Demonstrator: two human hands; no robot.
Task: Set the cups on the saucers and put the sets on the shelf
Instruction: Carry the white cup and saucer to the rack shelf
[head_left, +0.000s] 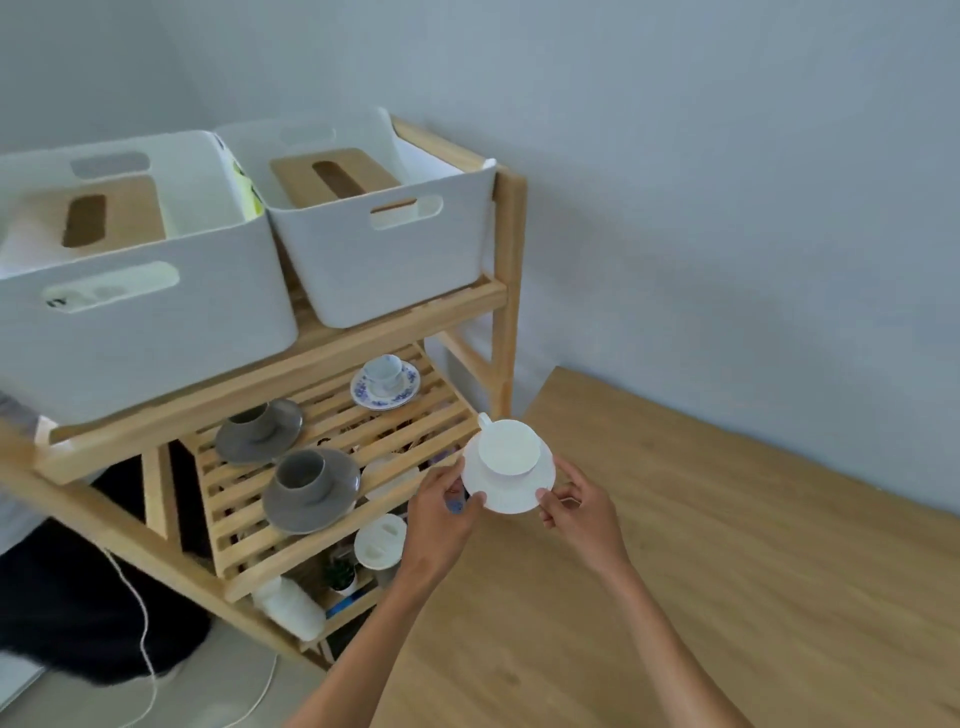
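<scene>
A white cup (509, 448) stands upright on a white saucer (511, 491), its handle pointing up-left. My left hand (439, 512) grips the saucer's left rim and my right hand (579, 512) grips its right rim, holding the set just off the right front of the wooden shelf (332, 415). On the slatted middle level stand two grey cup-and-saucer sets, one at the front (310, 488) and one behind it (258, 429), plus a blue-patterned set (385, 383) at the back right.
Two white bins (140, 291) (374, 218) holding wooden-lidded tissue boxes fill the top level. Below the slats sit a white lidded jar (379, 540), a small plant (340, 574) and a white bottle (291, 608). A wooden tabletop (727, 571) lies to the right. A white cord (140, 623) trails on the floor.
</scene>
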